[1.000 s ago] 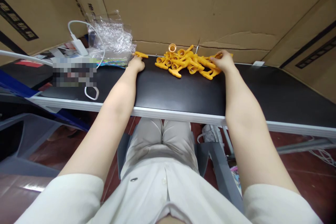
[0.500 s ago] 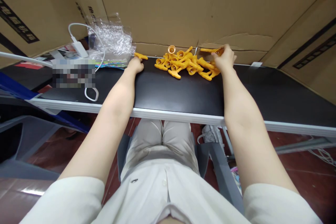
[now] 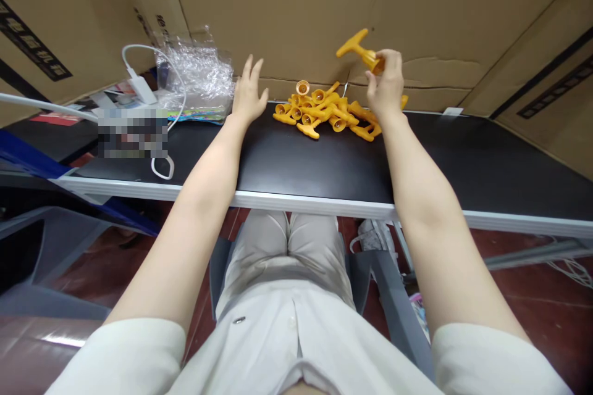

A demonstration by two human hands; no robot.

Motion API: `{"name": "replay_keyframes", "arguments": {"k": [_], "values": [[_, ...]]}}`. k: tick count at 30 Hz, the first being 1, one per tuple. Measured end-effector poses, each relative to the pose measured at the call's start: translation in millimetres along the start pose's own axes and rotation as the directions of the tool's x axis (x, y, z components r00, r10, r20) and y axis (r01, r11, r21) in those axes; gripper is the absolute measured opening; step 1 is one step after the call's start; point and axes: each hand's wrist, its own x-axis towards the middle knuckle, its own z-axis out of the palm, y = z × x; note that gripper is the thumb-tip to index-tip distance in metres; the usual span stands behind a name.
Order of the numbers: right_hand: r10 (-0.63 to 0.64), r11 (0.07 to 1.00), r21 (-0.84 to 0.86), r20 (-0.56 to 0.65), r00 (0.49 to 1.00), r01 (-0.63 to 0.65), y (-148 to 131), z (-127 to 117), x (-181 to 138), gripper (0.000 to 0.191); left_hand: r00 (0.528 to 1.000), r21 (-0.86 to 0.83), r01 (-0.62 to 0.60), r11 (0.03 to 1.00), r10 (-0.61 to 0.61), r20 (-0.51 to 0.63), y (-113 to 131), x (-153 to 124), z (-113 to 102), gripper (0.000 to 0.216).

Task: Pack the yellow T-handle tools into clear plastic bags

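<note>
A pile of yellow plastic T-shaped parts [image 3: 324,112] lies at the far edge of the black table [image 3: 324,163], against a cardboard wall. My right hand [image 3: 385,87] is raised above the pile's right side, fingers pinched on one yellow part [image 3: 359,50] held up in the air. My left hand [image 3: 248,91] hovers left of the pile with its fingers stretched out and spread, holding nothing.
Crumpled clear plastic bags [image 3: 197,74] sit at the far left of the table, next to a white charger with cable [image 3: 139,83]. Large cardboard boxes [image 3: 301,6] wall off the back. A grey chair frame [image 3: 380,284] shows below the table.
My right hand lifted a yellow part off the pile into the air. My left hand rose off the table and opened; the small yellow part it was touching is out of sight.
</note>
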Motion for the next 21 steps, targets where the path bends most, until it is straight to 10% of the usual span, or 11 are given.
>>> {"name": "replay_keyframes", "arguments": {"k": [10,21], "values": [[-0.252,0.965,-0.016,0.19,0.949,0.26,-66,10,-7,0.055,0.96,-0.145,-0.28,0.949,0.279,-0.028,29,11,7,0.082],[-0.248,0.929,-0.171,0.37,0.895,0.328,-102,-13,-20,0.057,0.995,0.043,-0.077,0.996,0.074,0.074,59,-7,-10,0.069]]}}
